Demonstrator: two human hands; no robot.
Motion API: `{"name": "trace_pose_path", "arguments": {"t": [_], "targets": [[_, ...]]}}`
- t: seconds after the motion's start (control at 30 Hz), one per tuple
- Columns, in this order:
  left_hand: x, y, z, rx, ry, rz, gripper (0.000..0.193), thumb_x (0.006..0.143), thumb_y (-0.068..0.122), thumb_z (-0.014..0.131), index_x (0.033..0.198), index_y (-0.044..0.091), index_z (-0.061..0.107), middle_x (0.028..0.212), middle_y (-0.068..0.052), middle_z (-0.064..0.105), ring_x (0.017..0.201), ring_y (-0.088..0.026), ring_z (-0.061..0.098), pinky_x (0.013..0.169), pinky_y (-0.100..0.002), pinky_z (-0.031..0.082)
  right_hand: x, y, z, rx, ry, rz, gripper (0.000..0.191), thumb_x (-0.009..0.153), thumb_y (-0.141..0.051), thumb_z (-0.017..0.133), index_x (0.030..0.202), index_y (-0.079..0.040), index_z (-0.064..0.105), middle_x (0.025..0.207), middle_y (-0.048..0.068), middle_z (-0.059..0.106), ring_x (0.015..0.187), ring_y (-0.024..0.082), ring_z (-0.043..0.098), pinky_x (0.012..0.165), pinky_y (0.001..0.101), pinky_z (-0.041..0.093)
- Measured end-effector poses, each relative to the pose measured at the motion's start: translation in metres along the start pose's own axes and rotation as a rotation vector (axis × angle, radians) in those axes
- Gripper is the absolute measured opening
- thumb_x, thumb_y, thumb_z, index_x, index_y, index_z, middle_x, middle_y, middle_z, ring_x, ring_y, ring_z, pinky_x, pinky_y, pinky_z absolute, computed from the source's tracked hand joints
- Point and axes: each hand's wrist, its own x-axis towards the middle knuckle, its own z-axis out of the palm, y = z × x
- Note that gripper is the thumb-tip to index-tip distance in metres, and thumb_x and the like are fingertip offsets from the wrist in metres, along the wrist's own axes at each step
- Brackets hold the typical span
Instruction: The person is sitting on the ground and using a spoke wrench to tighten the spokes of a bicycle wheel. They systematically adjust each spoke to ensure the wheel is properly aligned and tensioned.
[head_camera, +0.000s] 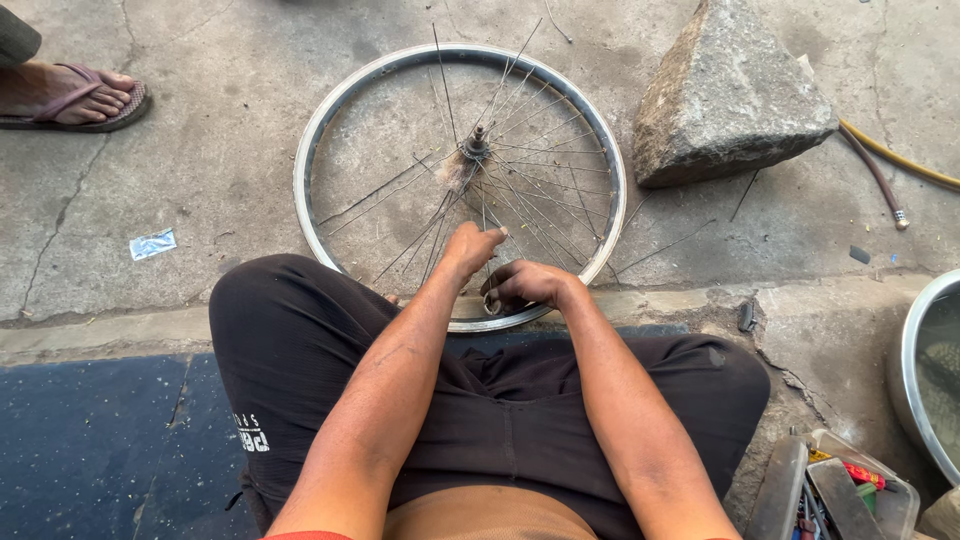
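We look down at our own two bare hands, both at the near edge of a bicycle wheel (330, 150) that lies flat on the concrete ground (200, 170). Our left hand (470, 246) reaches in among the spokes (540, 190), fingers pinched around one of them near the rim. Our right hand (525, 284) is curled at the rim just beside it; we cannot tell what it holds, if anything.

Out from the hands, the hub (476, 146) sits in the middle of the wheel. The right half is thick with spokes, while the left half has only a few, some loose and crossing. A few more spokes lie on the ground to the right. So the spoke work looks roughly half done, in our judgement.

Far right lies a large stone (730, 90), with a hose (880, 165) beyond. Near right is a box of tools (850, 490). Far left, another person's sandalled foot (75, 95).
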Motion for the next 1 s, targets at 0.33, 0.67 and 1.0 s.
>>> {"name": "trace_pose_path", "arguments": {"t": [0.33,0.67,1.0], "targets": [[-0.001,-0.001,0.000,0.012,0.027,0.027,0.057,0.087,0.040,0.071,0.111,-0.012,0.068,0.096,-0.023,0.076,0.090,-0.031,0.076,0.081,-0.044,0.056,0.008,0.009,0.003,0.153,0.016,-0.002,0.027,0.086,-0.015,0.069,0.109,-0.002,0.076,0.087,0.005,0.073,0.062,0.014,0.060,0.059,0.0285,0.050],[0.013,-0.015,0.007,0.050,0.054,0.071,0.057,0.084,0.042,0.072,0.106,-0.010,0.069,0.095,-0.024,0.076,0.090,-0.035,0.076,0.083,-0.046,0.056,0.019,-0.001,0.018,-0.466,0.215,0.089,0.042,0.083,-0.039,0.081,0.103,-0.002,0.076,0.096,0.015,0.077,0.085,0.025,0.071,0.080,0.0396,0.055],[0.021,-0.018,0.008,0.144,0.086,0.107,0.060,0.084,0.046,0.073,0.107,-0.010,0.070,0.102,-0.027,0.073,0.100,-0.039,0.072,0.088,-0.047,0.054,0.049,0.020,0.045,-0.315,0.500,0.125,0.029,0.087,-0.024,0.065,0.103,0.000,0.073,0.098,0.021,0.078,0.095,0.033,0.076,0.083,0.0456,0.057]]}}
